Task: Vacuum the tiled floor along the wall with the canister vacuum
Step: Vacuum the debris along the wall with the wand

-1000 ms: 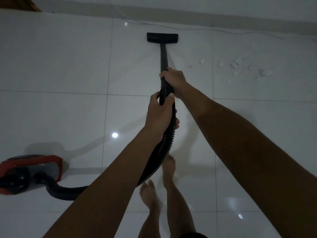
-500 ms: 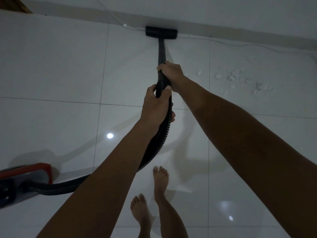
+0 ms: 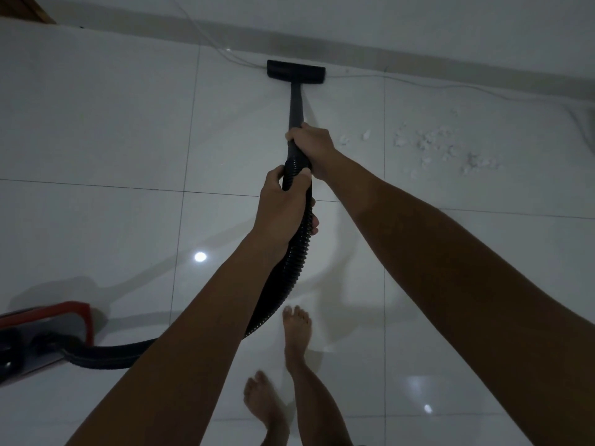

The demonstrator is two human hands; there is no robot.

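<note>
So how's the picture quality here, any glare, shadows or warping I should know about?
Head view: dim, bluish overall; round light glints on the glossy tiled floor; soft shadow of the hose beside the canister vacuum; wide-angle bending of the wall line; white debris still visible.

Dim, bluish and grainy, with small glare spots on the glossy floor (image 3: 96, 130) at eight and five o'clock, soft arm shadows at centre, straight lines bowed by wide-angle distortion, and feet (image 3: 296, 329) slightly blurred.
</note>
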